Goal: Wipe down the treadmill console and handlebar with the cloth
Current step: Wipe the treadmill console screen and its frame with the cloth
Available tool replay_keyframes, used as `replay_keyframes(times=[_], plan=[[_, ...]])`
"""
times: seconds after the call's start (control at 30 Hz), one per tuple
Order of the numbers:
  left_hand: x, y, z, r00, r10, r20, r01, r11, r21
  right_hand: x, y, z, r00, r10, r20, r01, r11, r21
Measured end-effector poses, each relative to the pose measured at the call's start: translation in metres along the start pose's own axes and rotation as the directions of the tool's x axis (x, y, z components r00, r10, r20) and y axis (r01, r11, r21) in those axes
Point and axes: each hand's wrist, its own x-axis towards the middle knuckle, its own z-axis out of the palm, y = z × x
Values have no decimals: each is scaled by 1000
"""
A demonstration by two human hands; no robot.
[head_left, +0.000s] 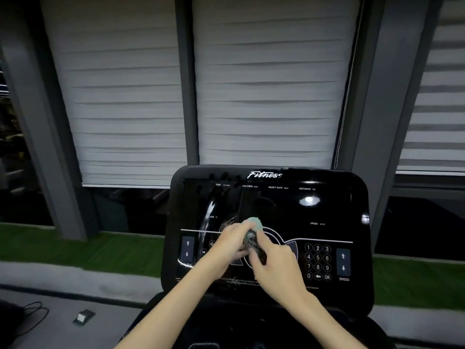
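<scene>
A: Quick, biggest first. What was there?
B: White blinds behind. Then the black treadmill console, glossy, long axis running left to right across the person.
A: Hands?
B: Both up at the console's middle. The left hand had its fingers curled round the bunched cloth. The right hand pinched the cloth's lower end from the other side. It was blurred, so finger detail was rough.
A: Cloth on the glass?
B: Couldn't tell. It was in front of the centre dial, touching or just off it.
A: So which way next?
B: My guess was sideways along that long axis. Smudgy marks sat up and left of the cloth, nearer the left hand. The number keypad lay just right of it, nearer the right hand.
A: Handlebar?
B: Not in view. I'd judge that part was yet to do.
</scene>
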Motion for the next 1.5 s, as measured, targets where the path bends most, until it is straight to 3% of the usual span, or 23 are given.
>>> replay_keyframes(times=[0.1,0.2,0.33,0.43,0.5,0.53,0.6,0.73,0.87,1.1,1.2,1.3,1.5], plan=[[15,-2,-19,976,206,-70,-179,942,285,10,-7,10,992,-35,124,17,990,141],[39,18,-46,895,423,-143,-292,797,528,36,3,9,999,53,15,-54,987,153],[83,66,-71,695,719,-7,-399,393,829,78,25,-4,990,73,-125,-88,989,-120],[108,91,-70,554,812,185,-405,69,912,110,33,-19,981,-14,-195,-51,943,-327],[120,97,-63,528,782,330,-378,-131,916,131,38,-29,979,-69,-191,-22,899,-438],[125,97,-58,548,753,366,-386,-161,909,140,40,-32,980,-91,-177,-6,877,-481],[132,96,-51,575,721,388,-428,-139,893,156,46,-36,982,-135,-134,41,838,-545],[143,80,-49,454,759,467,-516,-203,832,163,59,-32,983,-170,-68,103,821,-562],[141,59,-54,400,778,484,-557,-213,803,150,77,-16,989,-146,-5,121,841,-528],[102,-30,-62,463,676,573,-646,-186,741,149,92,-4,981,-185,-53,131,844,-520],[89,-54,-69,457,632,625,-676,-209,706,148,97,-4,976,-215,-48,156,829,-538],[99,-33,-69,431,652,623,-658,-245,712,148,101,-4,972,-233,-36,173,810,-560],[131,44,-64,447,767,459,-523,-192,830,148,102,3,972,-228,-62,141,768,-625]])
